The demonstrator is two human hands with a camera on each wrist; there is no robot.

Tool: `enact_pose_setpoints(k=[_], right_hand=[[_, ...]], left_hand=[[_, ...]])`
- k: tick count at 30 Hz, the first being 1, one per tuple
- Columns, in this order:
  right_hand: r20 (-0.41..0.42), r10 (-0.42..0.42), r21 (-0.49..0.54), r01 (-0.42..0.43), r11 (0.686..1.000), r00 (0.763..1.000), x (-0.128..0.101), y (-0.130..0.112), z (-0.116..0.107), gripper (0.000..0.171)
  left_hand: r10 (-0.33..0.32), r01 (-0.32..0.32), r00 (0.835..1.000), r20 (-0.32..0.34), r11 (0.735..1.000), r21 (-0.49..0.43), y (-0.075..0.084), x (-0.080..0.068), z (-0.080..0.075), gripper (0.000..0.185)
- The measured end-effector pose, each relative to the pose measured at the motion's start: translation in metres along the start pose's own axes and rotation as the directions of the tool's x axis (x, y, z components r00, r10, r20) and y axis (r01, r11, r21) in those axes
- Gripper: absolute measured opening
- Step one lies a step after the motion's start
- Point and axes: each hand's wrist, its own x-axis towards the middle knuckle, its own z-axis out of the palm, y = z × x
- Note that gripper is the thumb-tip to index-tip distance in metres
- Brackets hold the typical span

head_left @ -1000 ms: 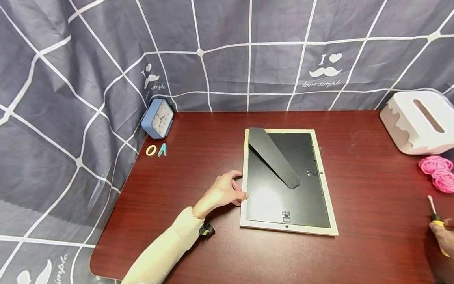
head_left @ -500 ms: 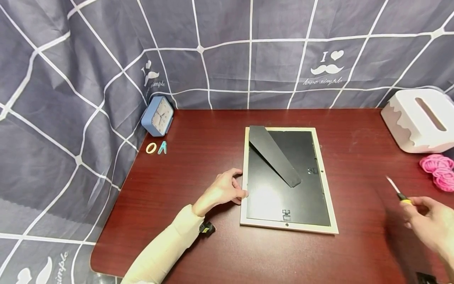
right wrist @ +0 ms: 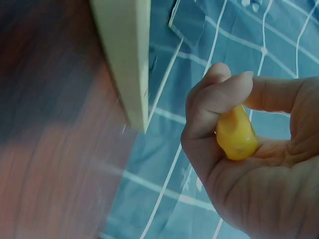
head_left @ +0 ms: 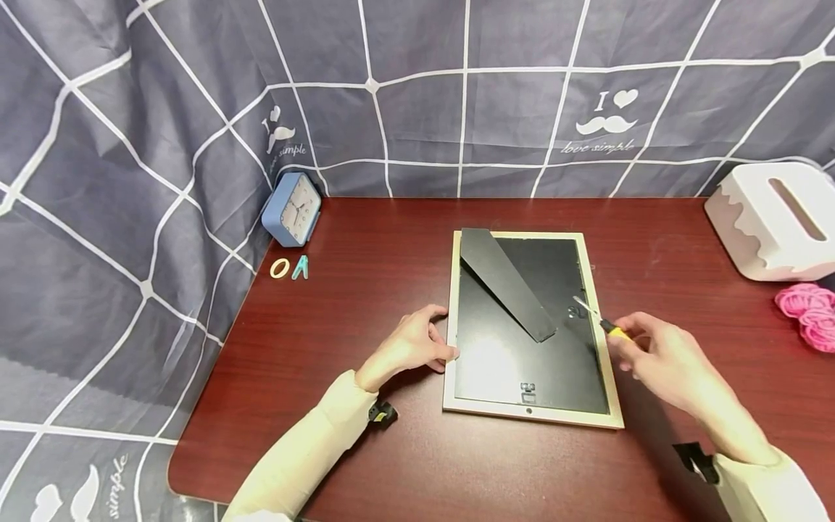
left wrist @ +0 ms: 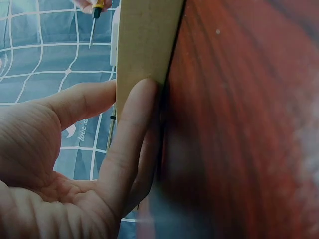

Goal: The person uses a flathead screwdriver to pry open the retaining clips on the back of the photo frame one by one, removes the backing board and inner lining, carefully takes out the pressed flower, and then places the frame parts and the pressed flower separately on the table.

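Note:
A picture frame [head_left: 566, 417] with a pale wooden border lies face down, its black backing and slanted black stand leg [head_left: 507, 284] showing. My left hand [head_left: 412, 344] holds the frame's left edge, thumb on top and fingers against the side. In the left wrist view, the fingers [left wrist: 130, 134] lie along the wooden side [left wrist: 149, 40]. My right hand [head_left: 665, 355] grips a screwdriver [head_left: 616, 331] with a yellow and black handle. Its metal tip is above the frame's right side, near a small metal hanger [head_left: 577, 312]. The handle's yellow end [right wrist: 238, 137] pokes out of the curled fingers.
A blue alarm clock [head_left: 292, 210] stands at the back left, with a cream ring [head_left: 280, 268] and a teal clip [head_left: 300, 267] before it. A white tissue box [head_left: 770, 225] and pink yarn [head_left: 809, 315] are at the right. A grey checked curtain [head_left: 417, 123] hangs behind the table.
My right hand has come in from the right edge with the screwdriver, leftward to over the frame's right side. The left hand keeps its place on the frame.

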Motion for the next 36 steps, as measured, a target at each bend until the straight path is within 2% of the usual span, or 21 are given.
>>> enact_pose_setpoints(k=[5, 9, 14, 21, 29, 36], right_hand=[[0.096, -0.039, 0.041, 0.035, 0.999, 0.995, 0.015, -0.021, 0.014, 0.021], [0.133, -0.079, 0.037, 0.075, 0.996, 0.988, 0.026, -0.037, 0.027, 0.014], [0.173, -0.122, 0.031, 0.119, 0.992, 0.977, 0.039, -0.054, 0.04, 0.011], [0.225, -0.15, 0.067, 0.138, 0.988, 0.963, 0.053, -0.075, 0.055, 0.014], [0.267, -0.16, 0.099, 0.138, 0.985, 0.95, 0.067, -0.086, 0.07, 0.008], [0.301, -0.158, 0.105, 0.132, 0.986, 0.941, 0.069, -0.094, 0.078, 0.011]], left_hand=[[-0.014, 0.02, 0.998, 0.054, 0.995, -0.102, 0.0, 0.006, -0.006, 0.088], [-0.024, 0.032, 0.998, 0.051, 0.987, -0.16, 0.002, 0.017, -0.015, 0.084], [-0.007, 0.007, 1.0, 0.001, 0.993, -0.118, 0.01, 0.034, -0.022, 0.077], [0.002, -0.005, 0.998, -0.067, 0.999, -0.041, 0.017, 0.052, -0.021, 0.066], [-0.013, 0.008, 0.995, -0.096, 0.999, -0.054, 0.017, 0.06, -0.016, 0.059], [-0.03, 0.019, 0.992, -0.124, 0.996, -0.09, 0.017, 0.061, -0.013, 0.059]])
